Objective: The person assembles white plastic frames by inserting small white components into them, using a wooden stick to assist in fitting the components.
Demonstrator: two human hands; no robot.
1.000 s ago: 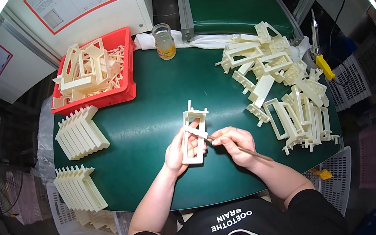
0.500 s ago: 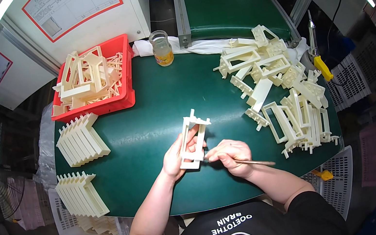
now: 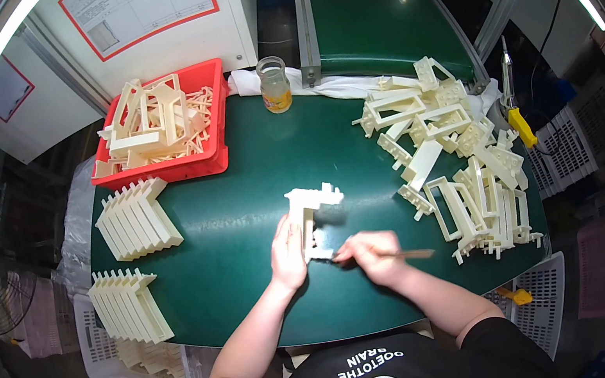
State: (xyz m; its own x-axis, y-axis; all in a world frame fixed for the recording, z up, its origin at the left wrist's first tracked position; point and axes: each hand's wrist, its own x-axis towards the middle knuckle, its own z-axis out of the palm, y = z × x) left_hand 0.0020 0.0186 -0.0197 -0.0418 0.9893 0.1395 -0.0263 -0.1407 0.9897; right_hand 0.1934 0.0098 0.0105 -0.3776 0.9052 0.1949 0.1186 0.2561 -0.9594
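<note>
My left hand (image 3: 287, 255) is closed around a cream plastic frame (image 3: 312, 198) above the middle of the green table. The frame is turned edge-on, with its pegged end pointing away from me. In my right hand (image 3: 375, 258) is a slim brush (image 3: 417, 254) with a brown handle, gripped like a pen. Its dark tip reaches the near end of the frame; whether it touches is too blurred to tell. To the right lies a loose heap of similar cream frames (image 3: 424, 158).
A red bin (image 3: 220, 143) of cream parts stands at the far left of the green table (image 3: 235, 215). Two neat rows of frames (image 3: 140, 222) lie nearer me. A glass jar (image 3: 275, 90) holds liquid at the back, beside white cloth (image 3: 334, 87). A yellow-handled tool (image 3: 521, 127) hangs right.
My left hand has turned the frame from showing its opening to lying edge-on. The right hand and brush remain at its near end. The whole view has shifted slightly.
</note>
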